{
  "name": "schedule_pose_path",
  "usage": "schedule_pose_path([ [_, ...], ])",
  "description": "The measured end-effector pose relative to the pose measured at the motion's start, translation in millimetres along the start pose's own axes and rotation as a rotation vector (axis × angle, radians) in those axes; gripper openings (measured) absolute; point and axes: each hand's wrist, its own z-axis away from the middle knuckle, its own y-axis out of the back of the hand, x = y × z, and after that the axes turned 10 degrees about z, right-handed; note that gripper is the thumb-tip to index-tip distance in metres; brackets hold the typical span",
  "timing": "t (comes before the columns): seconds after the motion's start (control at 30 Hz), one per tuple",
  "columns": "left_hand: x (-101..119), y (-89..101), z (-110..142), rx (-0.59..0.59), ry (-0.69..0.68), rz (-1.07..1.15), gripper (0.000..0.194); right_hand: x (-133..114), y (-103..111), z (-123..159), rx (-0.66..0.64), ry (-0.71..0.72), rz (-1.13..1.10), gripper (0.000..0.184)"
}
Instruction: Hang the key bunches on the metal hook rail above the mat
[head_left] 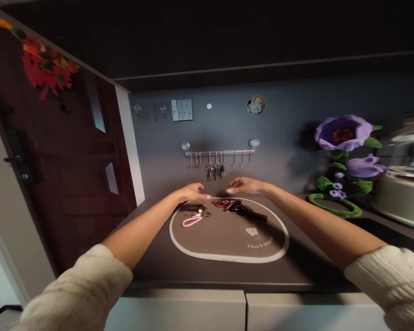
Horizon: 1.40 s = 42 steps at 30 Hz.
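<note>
**Left hand [192,193] and right hand [245,186] hover apart above keys on a placemat**

Both bare hands reach forward from cream knit sleeves [386,276], just apart, with fingers loosely curled and nothing visibly gripped. The left hand sits near the far left of an oval brown placemat [229,260] with a cream border, just above a bunch of keys [195,209] on a dark strap, with a pink braided loop [192,222] trailing from them. The right hand is nearest a red key fob [223,203] and a black key fob [250,214], both lying by the mat's far edge. Printed lettering marks the mat's near right.

Past the mat, a chrome hook rail [220,152] on the grey wall [152,151] above the dark countertop [207,275] holds a cluster of keys [215,172] on its middle hooks; its other hooks hang bare. A purple artificial flower [343,133] and a silver appliance [409,184] stand toward the counter's right end, and a dark wooden door [72,161] lies beyond its left end.
</note>
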Motion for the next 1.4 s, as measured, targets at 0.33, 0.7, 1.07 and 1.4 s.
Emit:
schedule_pose_path([
  [0.33, 35, -58.0, -62, 0.334, -0.014, 0.617, 0.005, -33, -60, -53, 0.348, -0.036, -0.249, 0.025],
  [0.7, 90, -45.6, -50, 0.335, -0.124, 0.817, 0.013, -61, -35, -62, 0.577, 0.121, -0.116, 0.015],
  [1.07, 39, -43.2, 27, -0.099, -0.025, 0.206, 0.016, -36, -43, 27, 0.068, 0.043, 0.231, 0.012],
  [1.4, 43, -6.5, 75, -0.12, -0.153, 0.063, 0.036, -66, -20, 81, -0.233, 0.146, 0.493, 0.018],
])
